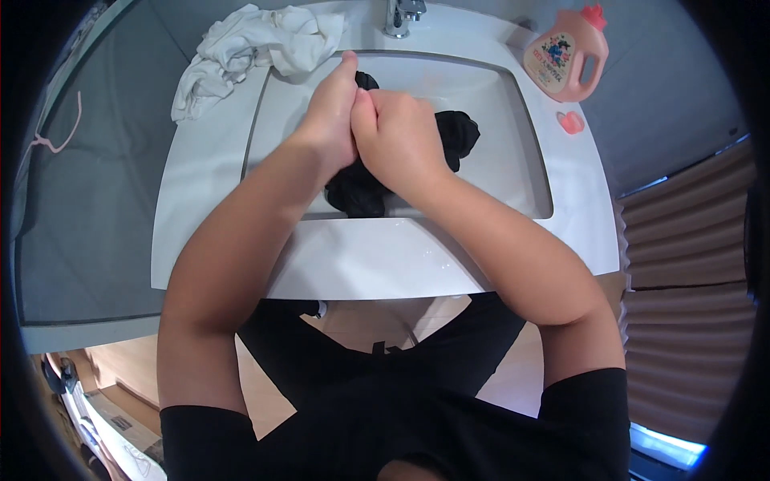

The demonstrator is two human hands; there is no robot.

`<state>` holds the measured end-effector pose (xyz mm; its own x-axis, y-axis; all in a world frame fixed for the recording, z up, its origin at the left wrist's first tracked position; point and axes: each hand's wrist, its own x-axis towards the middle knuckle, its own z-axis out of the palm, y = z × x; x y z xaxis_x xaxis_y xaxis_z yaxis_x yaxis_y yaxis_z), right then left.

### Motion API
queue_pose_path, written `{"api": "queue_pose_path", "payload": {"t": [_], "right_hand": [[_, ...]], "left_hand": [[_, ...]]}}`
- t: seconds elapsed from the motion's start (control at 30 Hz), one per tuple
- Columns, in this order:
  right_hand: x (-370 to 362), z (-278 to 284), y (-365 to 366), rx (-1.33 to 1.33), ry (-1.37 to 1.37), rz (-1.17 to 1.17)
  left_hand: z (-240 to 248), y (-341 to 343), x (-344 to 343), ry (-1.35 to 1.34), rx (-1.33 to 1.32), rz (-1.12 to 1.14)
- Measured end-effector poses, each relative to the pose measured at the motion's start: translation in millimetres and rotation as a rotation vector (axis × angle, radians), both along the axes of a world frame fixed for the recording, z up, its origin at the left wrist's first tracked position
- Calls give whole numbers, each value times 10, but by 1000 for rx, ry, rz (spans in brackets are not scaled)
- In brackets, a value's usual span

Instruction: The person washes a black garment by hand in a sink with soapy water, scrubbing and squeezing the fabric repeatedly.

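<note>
Black cloth lies bunched in the white sink basin, and folds of it show on several sides of my hands. My left hand is pressed against the cloth, thumb up, with its other fingers mostly hidden behind my right hand. Curled into a fist, my right hand grips the cloth and touches the left hand at the knuckles. One bunch of the cloth sticks out to the right of the right fist. Another hangs toward the near edge of the basin, below both wrists.
Crumpled white cloth rests on the counter's far left corner. A chrome faucet stands behind the basin. At the far right are a pink detergent bottle and a small pink cap. A brown pleated curtain hangs at the right.
</note>
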<state>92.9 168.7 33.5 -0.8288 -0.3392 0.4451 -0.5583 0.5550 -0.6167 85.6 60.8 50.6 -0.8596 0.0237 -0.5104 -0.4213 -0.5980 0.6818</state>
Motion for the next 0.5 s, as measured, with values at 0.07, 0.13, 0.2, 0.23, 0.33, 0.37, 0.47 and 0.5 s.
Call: {"api": "queue_pose_path", "payload": {"t": [0.07, 0.13, 0.2, 0.23, 0.33, 0.37, 0.47, 0.5], "right_hand": [[-182, 135, 5, -23, 43, -106], [-382, 305, 174, -186, 81, -245], [-276, 261, 188, -238, -67, -181], [-149, 154, 130, -158, 27, -100], [15, 101, 9, -93, -53, 50], [-126, 119, 5, -166, -14, 17], [-341, 252, 94, -381, -48, -90], [-493, 169, 175, -414, -55, -107]], "left_hand": [[-192, 191, 11, 221, -101, 204], [-201, 302, 171, 280, 140, -165], [-108, 314, 156, 312, -199, -9], [-136, 218, 43, 269, -147, 113], [-41, 37, -8, 80, -121, 179], [-48, 115, 14, 183, -158, 204], [-21, 114, 136, 313, -162, 59], [-6, 135, 141, 413, -185, 25]]}}
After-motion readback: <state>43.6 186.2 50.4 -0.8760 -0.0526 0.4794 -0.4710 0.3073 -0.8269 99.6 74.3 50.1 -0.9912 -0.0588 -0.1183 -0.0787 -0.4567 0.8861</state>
